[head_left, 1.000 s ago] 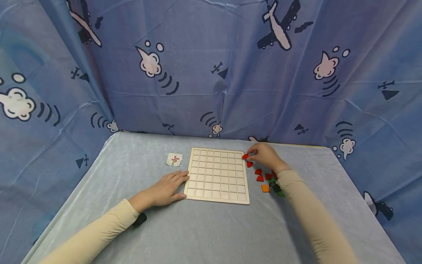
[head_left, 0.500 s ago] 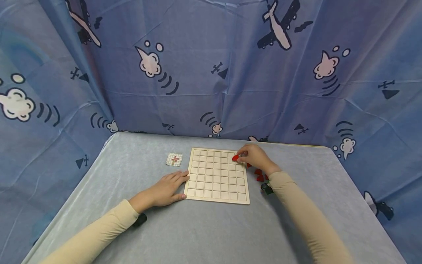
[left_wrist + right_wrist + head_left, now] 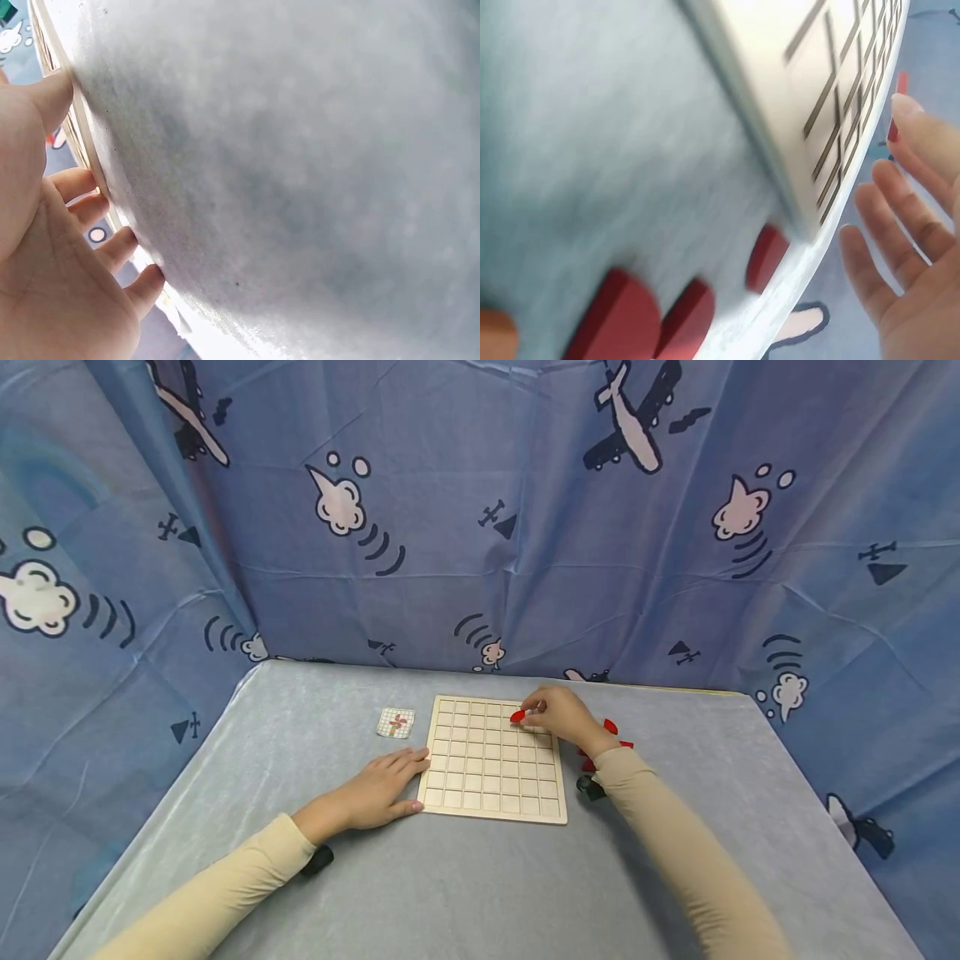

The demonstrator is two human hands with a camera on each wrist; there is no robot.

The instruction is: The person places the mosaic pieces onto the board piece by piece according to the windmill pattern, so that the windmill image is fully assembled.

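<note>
A pale wooden board (image 3: 491,760) with a grid of square recesses lies on the table. My left hand (image 3: 375,789) rests along its left edge; in the left wrist view the fingertips (image 3: 150,281) and thumb touch the rim. Over the board's far right part, my right hand (image 3: 562,714) pinches a small red tile (image 3: 517,717) with a curved edge between thumb and fingers. That red tile (image 3: 902,82) stands on edge in the right wrist view, the other fingers spread loosely. Whether the tile touches the board cannot be told.
Right of the board lie several loose red tiles (image 3: 611,727), partly hidden by the right arm. An orange tile (image 3: 496,335) shows in the right wrist view. Left of the board is a small gridded card (image 3: 396,723) with a pinwheel picture. A patterned curtain (image 3: 480,527) hangs behind.
My right hand has carried the red tile leftward, from beside the board's right edge to over its far squares. The left hand stays at the left edge.
</note>
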